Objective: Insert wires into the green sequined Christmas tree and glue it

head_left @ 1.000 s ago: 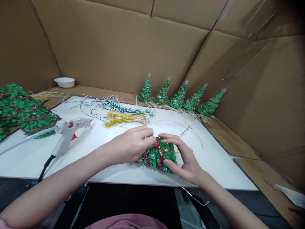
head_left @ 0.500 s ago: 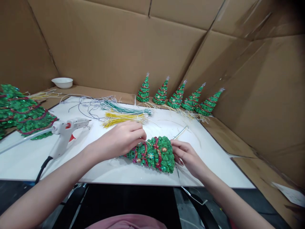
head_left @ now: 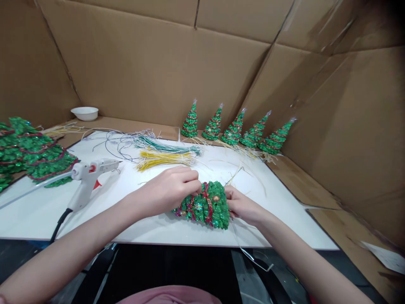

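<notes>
The tree point(head_left: 218, 213) looks part-done: left hand point(head_left: 177, 185) at its side, right hand point(head_left: 242, 205) at its base; whether either grips is unclear.

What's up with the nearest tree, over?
Left grip over the tree, fingers bunched. Right grip at its wide base. Tree lying sideways on white table. Glue gun off left.

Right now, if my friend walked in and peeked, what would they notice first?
Probably the sparkly green tree lying on its side near the front of the white tabletop, with the left hand over it and the right hand at its wide base. Next might come the row of five little trees at the back right, and the white glue gun on the left.
</notes>
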`<act>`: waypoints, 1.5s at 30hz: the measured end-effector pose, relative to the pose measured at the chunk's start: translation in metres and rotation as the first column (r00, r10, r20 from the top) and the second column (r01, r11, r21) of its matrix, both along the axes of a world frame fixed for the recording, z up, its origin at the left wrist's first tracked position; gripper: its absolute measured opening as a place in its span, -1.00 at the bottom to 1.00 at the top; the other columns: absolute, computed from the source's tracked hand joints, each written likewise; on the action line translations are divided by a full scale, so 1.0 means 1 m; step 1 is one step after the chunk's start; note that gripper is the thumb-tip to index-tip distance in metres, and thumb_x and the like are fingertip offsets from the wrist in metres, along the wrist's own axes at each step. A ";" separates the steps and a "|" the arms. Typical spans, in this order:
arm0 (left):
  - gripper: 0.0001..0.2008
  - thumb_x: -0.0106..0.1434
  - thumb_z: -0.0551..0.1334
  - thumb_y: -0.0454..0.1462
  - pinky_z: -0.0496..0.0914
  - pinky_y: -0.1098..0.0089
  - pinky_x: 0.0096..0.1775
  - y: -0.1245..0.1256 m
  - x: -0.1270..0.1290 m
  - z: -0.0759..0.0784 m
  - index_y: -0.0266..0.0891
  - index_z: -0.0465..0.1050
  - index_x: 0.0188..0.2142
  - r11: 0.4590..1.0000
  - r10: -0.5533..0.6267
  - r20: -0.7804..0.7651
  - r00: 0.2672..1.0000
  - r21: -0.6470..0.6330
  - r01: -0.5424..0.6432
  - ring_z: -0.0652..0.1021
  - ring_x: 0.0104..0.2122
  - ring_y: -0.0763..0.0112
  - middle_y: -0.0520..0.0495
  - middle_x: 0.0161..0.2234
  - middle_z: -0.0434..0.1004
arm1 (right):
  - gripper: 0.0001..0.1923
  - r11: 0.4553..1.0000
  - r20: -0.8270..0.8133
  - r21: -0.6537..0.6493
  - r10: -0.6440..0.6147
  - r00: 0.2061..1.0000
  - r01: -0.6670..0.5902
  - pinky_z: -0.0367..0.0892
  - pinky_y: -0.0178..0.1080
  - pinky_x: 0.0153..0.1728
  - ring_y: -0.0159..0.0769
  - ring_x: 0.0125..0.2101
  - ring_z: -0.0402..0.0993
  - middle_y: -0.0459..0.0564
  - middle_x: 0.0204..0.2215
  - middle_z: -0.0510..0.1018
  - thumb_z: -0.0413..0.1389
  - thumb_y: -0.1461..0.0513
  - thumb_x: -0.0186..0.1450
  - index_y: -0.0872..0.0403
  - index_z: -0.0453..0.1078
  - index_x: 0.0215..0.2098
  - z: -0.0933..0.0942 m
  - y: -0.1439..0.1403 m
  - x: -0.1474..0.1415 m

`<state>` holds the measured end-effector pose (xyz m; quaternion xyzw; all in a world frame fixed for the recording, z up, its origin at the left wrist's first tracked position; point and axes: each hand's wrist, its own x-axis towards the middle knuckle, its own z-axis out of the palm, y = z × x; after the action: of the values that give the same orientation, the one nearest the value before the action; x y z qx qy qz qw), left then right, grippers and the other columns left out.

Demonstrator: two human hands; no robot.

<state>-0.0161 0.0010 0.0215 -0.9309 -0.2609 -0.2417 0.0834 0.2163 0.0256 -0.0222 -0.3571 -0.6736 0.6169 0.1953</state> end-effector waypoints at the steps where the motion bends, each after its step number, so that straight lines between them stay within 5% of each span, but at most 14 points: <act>1: -0.71 0.35 -0.02 -0.45 0.22 0.43 -0.39 0.000 0.001 -0.001 -0.29 0.43 -0.38 1.000 -0.009 0.000 1.000 -0.005 0.009 0.32 -0.45 0.43 -0.01 -0.47 0.37 | -0.72 1.000 -0.001 -0.005 -0.004 1.000 0.004 -0.15 -0.43 -0.75 -0.59 -0.77 -0.11 -0.31 -0.82 0.06 0.16 0.17 0.09 0.08 0.22 -0.67 0.000 0.000 -0.001; 8: -0.85 0.37 0.11 -0.29 0.29 0.44 -0.31 0.002 0.004 -0.001 -0.26 0.42 -0.14 0.977 -0.045 0.046 0.998 -0.207 0.053 0.43 -0.36 0.39 -0.03 -0.36 0.45 | -0.85 0.984 -0.043 -0.073 -0.165 0.985 0.161 0.15 -0.40 -0.57 -0.52 -0.64 0.16 -0.22 -0.68 0.33 0.23 0.22 -0.04 0.14 0.38 -0.59 -0.003 -0.004 -0.012; 12: -0.60 0.28 0.19 -0.01 0.29 0.39 -0.27 0.001 -0.001 0.001 -0.22 0.35 -0.04 0.970 0.005 0.035 0.999 -0.241 0.003 0.47 -0.28 0.31 -0.08 -0.25 0.48 | -0.83 0.978 -0.097 -0.054 -0.206 0.974 0.201 0.24 -0.34 -0.48 -0.45 -0.59 0.25 -0.19 -0.68 0.40 0.28 0.21 -0.07 0.13 0.40 -0.63 -0.005 -0.005 -0.015; 20: -0.87 0.32 0.09 -0.39 0.21 0.50 -0.42 -0.001 -0.010 0.008 -0.25 0.35 -0.36 0.935 0.111 0.101 0.989 -0.347 -0.069 0.43 -0.44 0.49 0.03 -0.41 0.46 | -0.83 0.984 -0.119 -0.045 -0.178 0.977 0.174 0.23 -0.35 -0.50 -0.45 -0.60 0.25 -0.18 -0.68 0.41 0.32 0.23 -0.07 0.15 0.43 -0.63 -0.008 -0.004 -0.014; 27: -0.80 0.33 0.06 -0.36 0.16 0.44 -0.46 -0.001 0.003 -0.002 -0.26 0.37 -0.41 0.981 0.084 0.020 0.996 -0.179 -0.079 0.36 -0.51 0.45 0.02 -0.49 0.37 | -0.83 0.988 -0.124 -0.008 -0.155 0.980 0.155 0.21 -0.35 -0.50 -0.45 -0.59 0.23 -0.18 -0.68 0.41 0.28 0.22 -0.05 0.15 0.42 -0.63 -0.004 -0.005 -0.014; 33: -0.67 0.36 0.08 -0.07 0.32 0.31 -0.19 -0.005 0.012 0.008 -0.25 0.38 -0.07 0.981 0.013 0.017 1.000 -0.195 -0.009 0.49 -0.20 0.25 -0.14 -0.16 0.50 | -0.80 0.984 -0.096 0.059 -0.163 0.982 0.169 0.22 -0.34 -0.51 -0.45 -0.60 0.23 -0.19 -0.68 0.38 0.25 0.19 -0.02 0.13 0.36 -0.64 -0.011 -0.001 -0.011; 38: -0.37 0.24 0.23 0.01 0.21 0.17 0.07 -0.001 0.023 0.007 -0.19 0.17 0.20 0.968 -0.135 -0.042 0.990 -0.219 0.123 0.33 0.15 0.10 -0.20 0.23 0.25 | -0.78 0.940 -0.108 0.266 -0.193 0.975 0.215 0.36 -0.25 -0.35 -0.21 -0.35 0.44 -0.04 -0.37 0.58 0.23 0.25 -0.01 0.11 0.48 -0.35 -0.016 0.003 -0.010; 41: -0.37 0.22 0.27 -0.03 0.16 0.16 0.11 0.002 0.028 0.004 -0.20 0.17 0.20 0.956 -0.170 -0.061 0.984 -0.251 0.149 0.29 0.19 0.10 -0.20 0.25 0.21 | -0.64 0.937 -0.114 0.308 -0.136 0.984 0.165 0.38 -0.19 -0.24 -0.11 -0.19 0.46 0.02 -0.19 0.58 0.20 0.29 -0.01 0.11 0.47 -0.20 -0.012 0.003 -0.009; 45: -0.45 0.23 0.27 -0.07 0.15 0.17 0.11 0.003 0.030 0.005 -0.19 0.23 0.15 0.952 -0.172 -0.049 0.984 -0.265 0.153 0.36 0.14 0.12 -0.21 0.18 0.33 | -0.75 0.947 -0.079 0.295 -0.107 0.991 0.125 0.35 -0.28 -0.35 -0.19 -0.28 0.46 -0.04 -0.33 0.57 0.16 0.31 -0.02 0.11 0.47 -0.32 -0.007 0.002 -0.006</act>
<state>0.0136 0.0041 0.0266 -0.9601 -0.2097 -0.1781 -0.0503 0.2105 0.0273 -0.0294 -0.3432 -0.7306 0.5061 0.3037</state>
